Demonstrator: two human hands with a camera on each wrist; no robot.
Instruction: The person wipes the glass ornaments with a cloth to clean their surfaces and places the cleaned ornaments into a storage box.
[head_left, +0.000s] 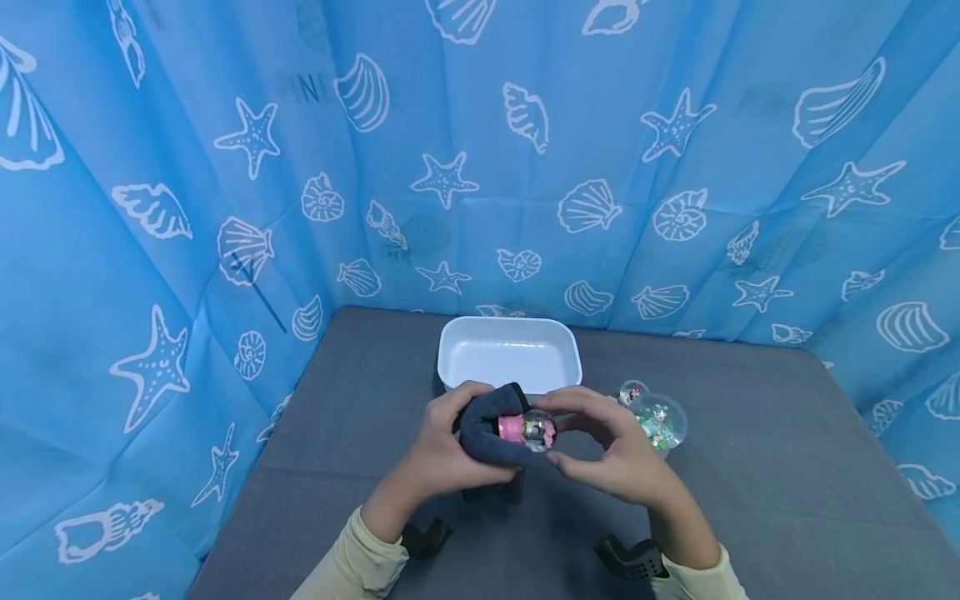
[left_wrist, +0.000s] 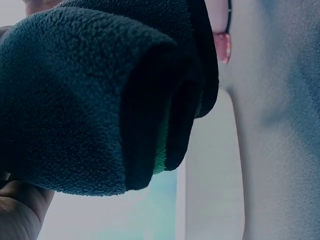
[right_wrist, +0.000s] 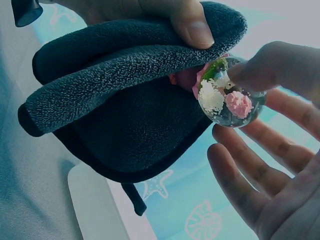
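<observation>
In the head view my left hand (head_left: 438, 446) holds a folded dark blue-grey cloth (head_left: 487, 433) wrapped about the pink base of a small snow globe (head_left: 538, 431). My right hand (head_left: 626, 454) is at the globe's clear dome, with thumb and fingertips on either side. The right wrist view has the dome (right_wrist: 232, 107) close up, with pink and white flower shapes inside. There the right thumb touches it from above while other fingers lie under and behind it. Fuzzy cloth (left_wrist: 75, 105) fills much of the left wrist view, hiding the globe.
A white rectangular basin (head_left: 510, 354) stands on the grey table (head_left: 360, 400) just beyond my hands. Right of my right hand are a small clear globe (head_left: 633, 392) and a larger clear dome (head_left: 662, 423) with green contents. A blue shell-print curtain (head_left: 480, 225) hangs behind.
</observation>
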